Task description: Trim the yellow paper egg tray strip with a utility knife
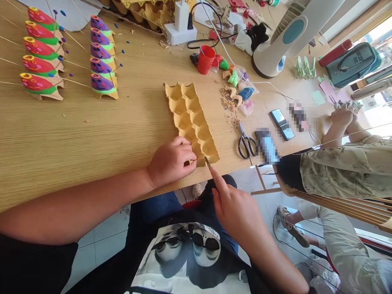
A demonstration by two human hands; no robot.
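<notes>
A yellow egg carton piece [185, 104], with two rows of cups, lies on the wooden table close to its front edge. My left hand [173, 160] grips the carton's near left side, its fingers curled over the rim. In my right hand [232, 204] is a small knife [207, 161], most of it hidden by my fist. My index finger stretches along it, and the blade's tip touches the carton near its near end, between the two rows.
Scissors [246, 141] and phones lie to the right. Beyond the carton stand a red cup [206, 59], a white power strip [180, 32] and a white fan base [266, 57]. Painted carton figures [102, 83] with sticks line the left. Another person's hands [342, 116] rest at far right.
</notes>
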